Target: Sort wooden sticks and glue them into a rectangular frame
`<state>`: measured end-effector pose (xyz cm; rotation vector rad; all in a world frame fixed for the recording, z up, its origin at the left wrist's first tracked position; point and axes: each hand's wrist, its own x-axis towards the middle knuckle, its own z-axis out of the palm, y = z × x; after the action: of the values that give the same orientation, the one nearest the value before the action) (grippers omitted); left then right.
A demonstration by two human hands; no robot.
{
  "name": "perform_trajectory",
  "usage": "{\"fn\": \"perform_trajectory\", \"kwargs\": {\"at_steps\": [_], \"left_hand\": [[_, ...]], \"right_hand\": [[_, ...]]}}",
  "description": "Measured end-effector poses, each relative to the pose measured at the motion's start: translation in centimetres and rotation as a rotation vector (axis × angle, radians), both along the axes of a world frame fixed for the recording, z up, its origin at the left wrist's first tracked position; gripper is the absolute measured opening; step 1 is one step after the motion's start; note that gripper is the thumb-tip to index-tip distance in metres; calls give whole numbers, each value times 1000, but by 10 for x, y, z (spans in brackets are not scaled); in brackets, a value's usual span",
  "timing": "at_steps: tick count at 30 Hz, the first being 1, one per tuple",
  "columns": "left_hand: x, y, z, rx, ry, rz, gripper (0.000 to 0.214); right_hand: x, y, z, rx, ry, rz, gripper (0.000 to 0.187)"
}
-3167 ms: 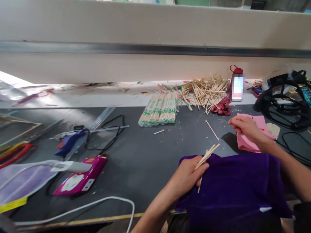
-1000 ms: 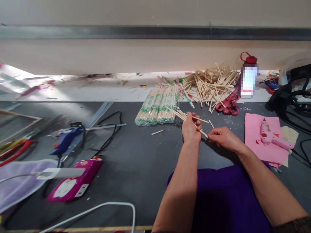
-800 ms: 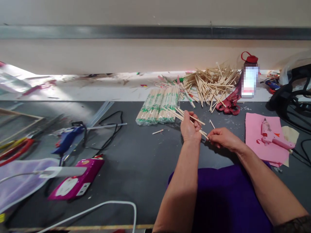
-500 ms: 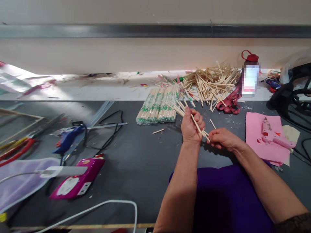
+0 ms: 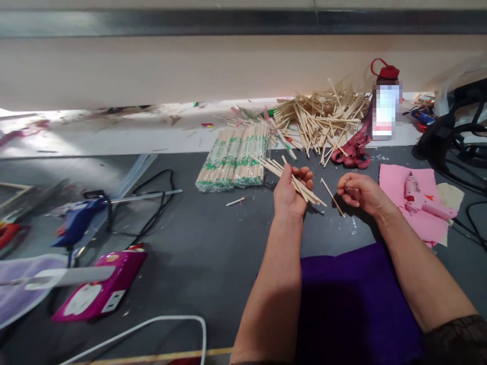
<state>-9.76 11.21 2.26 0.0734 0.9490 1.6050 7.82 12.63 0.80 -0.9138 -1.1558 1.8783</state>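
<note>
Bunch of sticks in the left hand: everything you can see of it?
The bunch of sticks is several thin, straight, pale rods that look like wood; overlap hides the exact count. It lies slanted across the left hand, thumb over it, slightly fanned. Its far ends overlap the plastic-wrapped stick pack in the picture; contact there can't be judged. The right hand is apart from it.

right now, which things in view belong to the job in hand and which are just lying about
Likely in use: sticks in the left hand; lone stick near right hand; perhaps the stick pile, wrapped sticks, pink glue gun

Seemingly lying about: red-capped bottle; magenta box; blue tool
</note>
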Motion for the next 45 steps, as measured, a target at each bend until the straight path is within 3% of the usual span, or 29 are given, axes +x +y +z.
{"fn": "perform_trajectory", "kwargs": {"at_steps": [3, 8, 11, 14, 17, 20, 26, 32, 36, 41, 45], "left_hand": [[-1, 0, 0, 42, 1, 29, 28], [2, -2, 0, 96, 142, -36, 10], [5, -5, -1, 83, 230, -67, 20], [9, -8, -1, 49, 265, -114, 22], [16, -10, 0, 1, 299, -173, 18], [25, -11, -1, -6, 314, -259, 21], [26, -12, -3, 6, 335, -367, 28], [30, -17, 1, -12, 394, -625, 25], [32, -19, 2, 2, 420, -726, 25], [29, -20, 1, 51, 316, -779, 27], [33, -22, 2, 23, 352, -759, 24]], "right_hand": [[1, -1, 5, 40, -159, 15, 20], [-6, -12, 14, 466, -1081, 103, 20], [-15, -19, 12, 584, -1381, 204, 11], [-17, -18, 10, 513, -1263, 103, 14], [-14, -15, 8, 327, -845, -56, 15], [-15, -16, 8, 206, -504, -79, 13], [-15, -17, 9, 195, -374, -35, 22], [2, 0, 7, 92, -77, -287, 36], [7, 3, 5, 121, -32, -318, 32], [11, 2, 8, 146, -4, -185, 31], [9, 0, 12, 195, -220, -236, 24]]}}
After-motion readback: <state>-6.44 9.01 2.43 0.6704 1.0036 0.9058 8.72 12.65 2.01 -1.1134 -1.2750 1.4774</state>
